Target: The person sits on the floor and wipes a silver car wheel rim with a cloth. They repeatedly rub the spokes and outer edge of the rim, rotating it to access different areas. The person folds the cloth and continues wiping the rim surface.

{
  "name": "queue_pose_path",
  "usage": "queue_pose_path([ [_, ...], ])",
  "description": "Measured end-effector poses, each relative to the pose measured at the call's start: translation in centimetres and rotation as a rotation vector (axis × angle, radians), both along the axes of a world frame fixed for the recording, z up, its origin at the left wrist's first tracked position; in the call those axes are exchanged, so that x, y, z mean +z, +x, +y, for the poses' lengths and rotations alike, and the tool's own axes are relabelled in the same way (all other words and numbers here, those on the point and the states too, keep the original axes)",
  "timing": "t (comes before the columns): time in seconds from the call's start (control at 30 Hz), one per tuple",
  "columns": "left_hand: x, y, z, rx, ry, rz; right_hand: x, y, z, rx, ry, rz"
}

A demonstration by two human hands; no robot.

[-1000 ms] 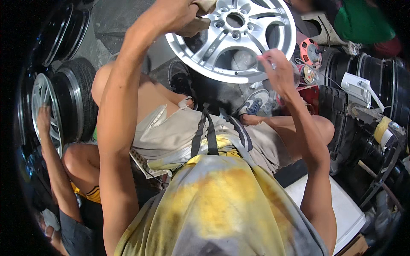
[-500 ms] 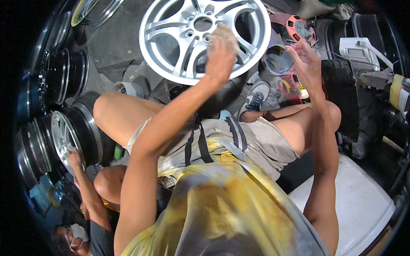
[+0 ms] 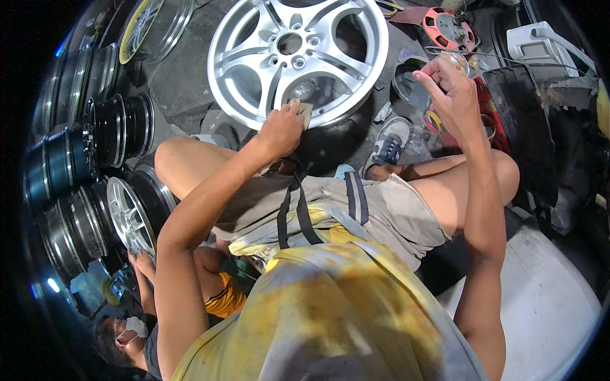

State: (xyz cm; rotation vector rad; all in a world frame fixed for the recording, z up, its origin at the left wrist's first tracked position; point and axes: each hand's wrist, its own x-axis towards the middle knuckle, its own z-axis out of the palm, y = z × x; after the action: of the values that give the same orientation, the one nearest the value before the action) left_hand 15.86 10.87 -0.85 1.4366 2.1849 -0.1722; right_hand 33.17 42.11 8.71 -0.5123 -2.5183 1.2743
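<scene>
A silver alloy wheel rim (image 3: 223, 66) with paired spokes and a round centre hole lies face up in front of me. My left hand (image 3: 283, 131) is at its near edge, fingers closed on a folded tan pad (image 3: 306, 115). Whether the pad is cloth or abrasive sheet I cannot tell. Beyond the rim's right side, my right hand (image 3: 452, 95) is raised in the air. Its fingers are loosely bent, the thumb stands apart from them, and it holds nothing.
Dark wheel rims (image 3: 121, 130) are stacked along the left. A co-worker's hand (image 3: 143, 261) touches another silver rim (image 3: 130, 213) there. At right are an orange reel (image 3: 452, 28), a white appliance (image 3: 534, 44), a dark panel (image 3: 518, 105) and a loose cable.
My left hand has moved with the pad from near the hub to the rim's near edge. My right hand stays raised. The co-worker's hand has shifted down the other rim.
</scene>
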Motion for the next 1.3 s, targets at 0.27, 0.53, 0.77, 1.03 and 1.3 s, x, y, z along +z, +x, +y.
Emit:
queue_pose_path([
  [0.27, -5.8, 1.5, 8.7, 0.116, 0.42, -0.099, 0.6, 0.5, -0.6, 0.015, 0.004, 0.039],
  [0.53, -4.7, 1.3, 10.7, 0.452, 0.195, -0.251, 0.8, -0.1, -0.9, 0.057, 0.082, 0.059],
  [0.77, -1.9, 0.6, 2.6, 0.14, 0.218, -0.042, 0.3, -0.1, -1.2, 0.075, 0.148, 0.089],
  [1.03, 4.3, -5.6, -2.4, -0.658, -0.04, 0.336, 0.0, 0.6, -1.2, 0.104, 0.151, 0.084],
  [1.3, 4.4, -8.4, -3.5, -0.561, 0.326, 0.302, 0.7, 1.0, -1.2, 0.06, 0.14, 0.056],
])
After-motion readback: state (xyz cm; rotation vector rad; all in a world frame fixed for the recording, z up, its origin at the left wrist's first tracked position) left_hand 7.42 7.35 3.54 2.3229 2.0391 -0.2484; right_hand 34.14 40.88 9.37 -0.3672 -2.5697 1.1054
